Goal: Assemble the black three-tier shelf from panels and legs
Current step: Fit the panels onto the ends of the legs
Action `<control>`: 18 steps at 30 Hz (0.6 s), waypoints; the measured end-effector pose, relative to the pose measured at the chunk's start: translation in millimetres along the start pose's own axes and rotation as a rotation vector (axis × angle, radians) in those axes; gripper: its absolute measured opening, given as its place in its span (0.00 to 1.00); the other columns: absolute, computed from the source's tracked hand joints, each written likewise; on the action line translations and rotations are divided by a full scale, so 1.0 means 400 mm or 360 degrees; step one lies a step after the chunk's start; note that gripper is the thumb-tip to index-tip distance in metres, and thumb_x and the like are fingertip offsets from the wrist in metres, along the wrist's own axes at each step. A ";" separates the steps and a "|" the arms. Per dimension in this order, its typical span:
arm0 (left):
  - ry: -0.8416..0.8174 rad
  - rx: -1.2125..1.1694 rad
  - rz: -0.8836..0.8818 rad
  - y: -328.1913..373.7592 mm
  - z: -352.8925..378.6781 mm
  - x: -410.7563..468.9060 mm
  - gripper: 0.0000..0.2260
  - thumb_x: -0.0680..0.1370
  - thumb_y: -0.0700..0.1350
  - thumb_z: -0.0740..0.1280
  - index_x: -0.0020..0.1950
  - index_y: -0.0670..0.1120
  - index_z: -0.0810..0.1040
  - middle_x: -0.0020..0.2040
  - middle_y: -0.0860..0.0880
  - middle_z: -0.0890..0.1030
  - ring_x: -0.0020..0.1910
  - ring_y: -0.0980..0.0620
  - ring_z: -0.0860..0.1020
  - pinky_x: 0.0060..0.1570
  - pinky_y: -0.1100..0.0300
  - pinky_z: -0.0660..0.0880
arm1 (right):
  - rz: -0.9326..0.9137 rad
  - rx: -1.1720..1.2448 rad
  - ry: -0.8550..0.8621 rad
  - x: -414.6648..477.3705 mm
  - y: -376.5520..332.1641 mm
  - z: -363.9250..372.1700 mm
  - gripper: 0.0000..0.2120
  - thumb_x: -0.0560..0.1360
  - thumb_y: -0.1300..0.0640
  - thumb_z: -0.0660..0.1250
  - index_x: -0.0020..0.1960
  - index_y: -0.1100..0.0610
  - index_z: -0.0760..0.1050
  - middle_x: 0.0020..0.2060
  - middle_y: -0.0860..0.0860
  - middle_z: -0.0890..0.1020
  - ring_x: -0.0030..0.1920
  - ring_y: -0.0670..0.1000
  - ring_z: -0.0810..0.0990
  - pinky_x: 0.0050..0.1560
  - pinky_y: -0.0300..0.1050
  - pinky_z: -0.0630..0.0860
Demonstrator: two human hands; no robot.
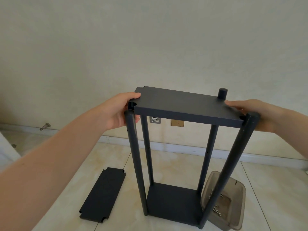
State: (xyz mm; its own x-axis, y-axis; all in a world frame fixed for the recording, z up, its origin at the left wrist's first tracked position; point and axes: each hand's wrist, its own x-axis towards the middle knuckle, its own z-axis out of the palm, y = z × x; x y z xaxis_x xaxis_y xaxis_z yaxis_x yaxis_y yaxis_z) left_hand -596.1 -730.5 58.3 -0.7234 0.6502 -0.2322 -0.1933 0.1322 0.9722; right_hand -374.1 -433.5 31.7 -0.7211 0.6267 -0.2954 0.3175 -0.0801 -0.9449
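While steadying both short ends, seating top panel among four upright legs.

Head view: holds top panel level, high on the frame, with far-right leg poking above its corner and near-right leg beside the near corner. Pinches left short edge with left grip, thumb on top, fingers underneath. Lays right grip flat-fingered on the right end, thumb hidden behind near-right leg, so cannot tell whether clamped or just pressing. Looks thin, stiff, light and smooth-coated, so probably prone to sliding down the legs if released; best taken at short edges, between corner notches. Leaves bottom panel at the legs' feet on the floor, spare panel flat at near left.
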 end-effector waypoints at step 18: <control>0.0013 -0.0022 -0.0205 -0.033 -0.018 0.048 0.08 0.78 0.48 0.67 0.51 0.44 0.76 0.32 0.47 0.82 0.28 0.48 0.81 0.31 0.56 0.80 | -0.0051 0.0157 0.0098 -0.009 0.005 0.009 0.14 0.74 0.50 0.72 0.53 0.59 0.80 0.37 0.52 0.86 0.31 0.49 0.85 0.26 0.40 0.78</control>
State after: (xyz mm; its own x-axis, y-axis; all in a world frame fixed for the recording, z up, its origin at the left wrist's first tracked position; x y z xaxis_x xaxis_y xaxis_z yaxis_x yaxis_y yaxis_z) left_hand -612.1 -725.1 40.7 -0.6972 0.6224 -0.3557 -0.2943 0.2040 0.9337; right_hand -372.9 -438.7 30.4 -0.6898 0.6763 -0.2587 0.2307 -0.1334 -0.9638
